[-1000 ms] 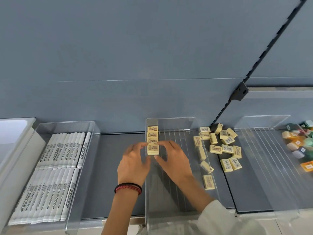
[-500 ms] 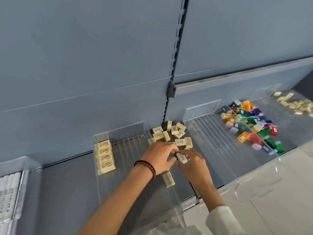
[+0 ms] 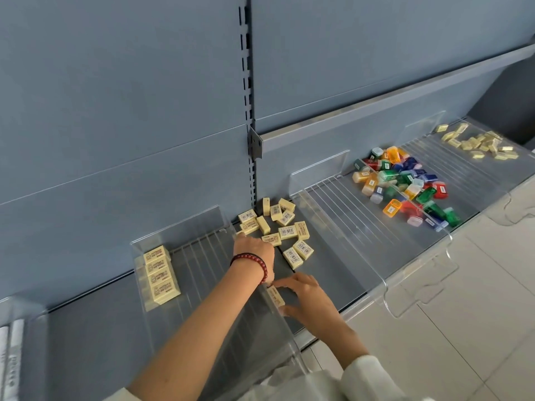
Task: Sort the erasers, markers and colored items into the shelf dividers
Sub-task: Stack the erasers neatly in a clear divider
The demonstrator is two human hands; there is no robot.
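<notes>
Several cream erasers (image 3: 286,231) lie loose on the grey shelf between two clear dividers. A neat row of erasers (image 3: 160,273) stands along the left wall of the clear divider tray (image 3: 202,218). My left hand (image 3: 254,251), with a red bead bracelet, reaches over the tray's right wall onto the loose pile; its fingers curl down out of sight. Nearer to me, my right hand (image 3: 307,296) pinches a single eraser (image 3: 275,296) between thumb and fingers, right beside that tray wall.
A second clear divider tray (image 3: 333,198) to the right holds a heap of colored items (image 3: 402,183). More cream erasers (image 3: 480,143) lie in the far right tray. White markers (image 3: 13,357) show at the lower left edge. Pale floor tiles lie below the shelf front.
Both hands left the eraser row and crossed right to the loose pile. My right hand then drew back toward me onto a lone eraser by the tray wall.
</notes>
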